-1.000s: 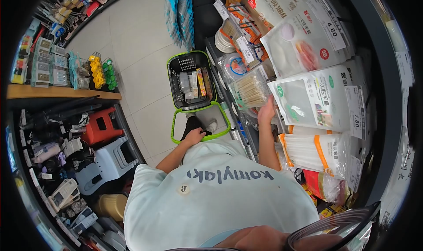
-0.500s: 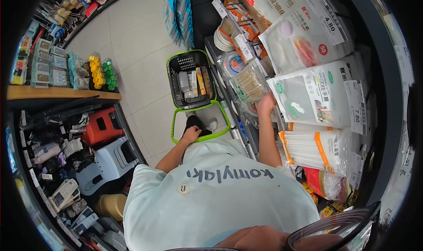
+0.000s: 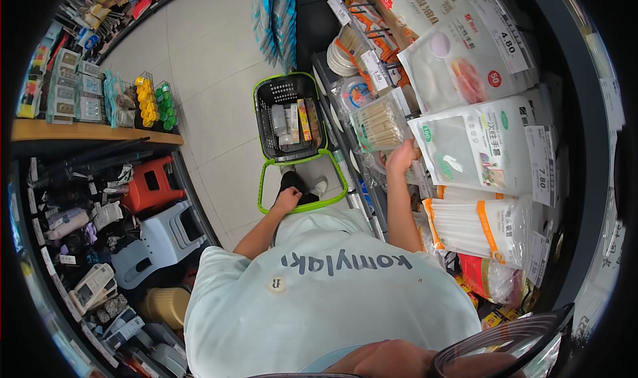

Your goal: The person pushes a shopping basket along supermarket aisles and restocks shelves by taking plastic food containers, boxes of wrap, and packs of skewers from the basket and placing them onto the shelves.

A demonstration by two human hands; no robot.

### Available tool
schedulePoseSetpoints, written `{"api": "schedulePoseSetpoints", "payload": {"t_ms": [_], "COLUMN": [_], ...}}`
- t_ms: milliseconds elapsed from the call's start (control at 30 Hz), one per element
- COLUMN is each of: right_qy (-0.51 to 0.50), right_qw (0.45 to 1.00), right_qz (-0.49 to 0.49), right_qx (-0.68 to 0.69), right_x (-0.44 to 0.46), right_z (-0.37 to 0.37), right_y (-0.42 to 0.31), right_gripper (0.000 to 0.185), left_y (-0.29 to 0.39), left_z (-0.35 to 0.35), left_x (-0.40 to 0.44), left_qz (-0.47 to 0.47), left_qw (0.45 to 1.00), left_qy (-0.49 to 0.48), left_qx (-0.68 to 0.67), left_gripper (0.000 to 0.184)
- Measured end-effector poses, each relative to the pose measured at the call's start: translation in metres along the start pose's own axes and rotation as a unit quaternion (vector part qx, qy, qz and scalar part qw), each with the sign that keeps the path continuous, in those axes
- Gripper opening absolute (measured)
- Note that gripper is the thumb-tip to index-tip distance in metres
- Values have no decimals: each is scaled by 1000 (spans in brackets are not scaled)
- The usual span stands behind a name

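My left hand (image 3: 287, 199) is closed around the green handle (image 3: 344, 185) of a black shopping basket (image 3: 266, 122). Several boxes and packets lie in the basket, one a yellow-and-red box (image 3: 304, 120). My right hand (image 3: 403, 157) reaches into the shelf on the right, its fingers curled and partly hidden. It is between a clear pack of thin wooden sticks (image 3: 380, 127) and a white bag of disposable gloves (image 3: 468, 145), near the bag's left edge. Whether anything is pinched in those fingers I cannot make out.
More glove bags (image 3: 458, 66), white-and-orange packs of straws (image 3: 475, 225) and price tags (image 3: 539, 165) crowd the right shelf. On the left are an orange stool (image 3: 153, 185), a blue-grey stool (image 3: 156, 242) and a wooden shelf (image 3: 86, 131). Blue packages (image 3: 274, 26) hang beyond the basket. Pale tiles (image 3: 212, 105) floor the aisle.
My right hand has stayed at nearly the same place by the glove bag, turning slightly with the fingers more curled. The view has shifted slightly. My left hand keeps the basket handle.
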State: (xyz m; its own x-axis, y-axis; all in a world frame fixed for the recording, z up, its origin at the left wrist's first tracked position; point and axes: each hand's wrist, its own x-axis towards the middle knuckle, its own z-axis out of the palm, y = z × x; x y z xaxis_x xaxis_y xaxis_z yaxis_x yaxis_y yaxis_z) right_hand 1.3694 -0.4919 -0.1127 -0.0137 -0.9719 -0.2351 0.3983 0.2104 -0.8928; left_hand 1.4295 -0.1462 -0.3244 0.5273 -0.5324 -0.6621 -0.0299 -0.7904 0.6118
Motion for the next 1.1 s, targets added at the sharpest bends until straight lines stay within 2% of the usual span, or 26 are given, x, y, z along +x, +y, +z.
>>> {"api": "schedulePoseSetpoints", "payload": {"t_ms": [33, 267, 333, 367, 433, 567, 633, 667, 733, 833, 967, 1033, 1100], "right_qy": [-25, -35, -15, -15, -15, -32, 70, 69, -27, -7, -45, -44, -18], "right_qw": [999, 999, 997, 997, 999, 999, 997, 998, 999, 1000, 998, 998, 999], "right_qz": [-20, -21, -55, -55, -35, -36, -9, -9, -47, 5, -35, -43, -27], "right_qx": [8, -34, -54, -55, -27, -14, -12, -12, -3, -18, -24, -31, -7], "right_x": [0, 2, 8, 11, 11, 11, 10, 11, 14, 8, 18, 20, 18], "right_z": [-2, -4, -8, -10, -10, -13, -12, -15, -24, -22, -26, -24, -20], "right_y": [3, 6, 12, 14, 12, 18, 22, 25, 30, 27, 36, 35, 30], "right_gripper": [48, 49, 32, 32, 43, 38, 33, 33, 32, 30, 30, 46, 41], "left_y": [0, 1, 1, 1, 0, -2, -2, -2, -2, -1, 0, -3, -5], "left_z": [0, -2, -2, -2, -2, -2, -2, -3, -3, -3, -2, -1, 2], "left_x": [0, 0, 0, 0, 0, 1, -1, -1, -1, -1, 2, 4, 4], "left_qz": [-3, -6, -7, -7, -10, -5, -6, -7, -6, -9, -17, -6, -10], "left_qw": [1000, 1000, 1000, 1000, 1000, 1000, 1000, 1000, 1000, 1000, 1000, 1000, 1000], "left_qy": [4, -7, -6, -7, -5, 2, 9, 9, 8, 7, -1, -2, 5], "left_qx": [0, -8, 0, 0, -2, -9, -13, -15, -11, -11, 0, -3, -6], "left_gripper": [33, 32, 32, 32, 32, 32, 32, 32, 32, 32, 32, 31, 31]}}
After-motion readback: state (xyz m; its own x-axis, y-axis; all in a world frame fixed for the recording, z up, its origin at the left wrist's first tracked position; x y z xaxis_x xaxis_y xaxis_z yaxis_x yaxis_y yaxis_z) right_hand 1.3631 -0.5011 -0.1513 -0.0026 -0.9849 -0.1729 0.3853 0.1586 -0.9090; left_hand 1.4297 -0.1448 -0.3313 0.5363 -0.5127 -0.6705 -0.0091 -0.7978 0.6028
